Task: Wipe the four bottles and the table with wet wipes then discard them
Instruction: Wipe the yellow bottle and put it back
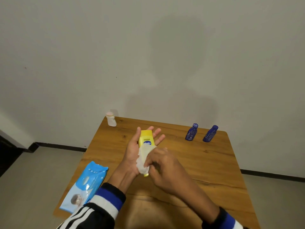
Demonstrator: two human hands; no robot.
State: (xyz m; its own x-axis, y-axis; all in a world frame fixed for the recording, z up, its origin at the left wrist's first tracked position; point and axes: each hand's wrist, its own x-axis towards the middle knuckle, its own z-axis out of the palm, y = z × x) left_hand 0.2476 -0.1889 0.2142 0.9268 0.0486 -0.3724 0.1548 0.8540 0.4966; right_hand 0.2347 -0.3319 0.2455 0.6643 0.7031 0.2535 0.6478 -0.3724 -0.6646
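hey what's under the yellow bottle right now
The left hand lies open beneath the yellow bottle, cradling it above the table. The wet wipe and right hand cover the bottle's lower end.

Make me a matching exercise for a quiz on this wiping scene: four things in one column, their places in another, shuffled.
Things:
1. yellow plastic bottle
2. small white bottle with a pink cap
3. two dark blue bottles
4. light blue wet-wipe pack

Places:
A. standing at the wooden table's far right
B. lying at the table's near left edge
C. lying across the left hand, rubbed with a white wet wipe by the right hand
D. standing at the table's far left corner

Pairs: 1-C, 2-D, 3-A, 4-B
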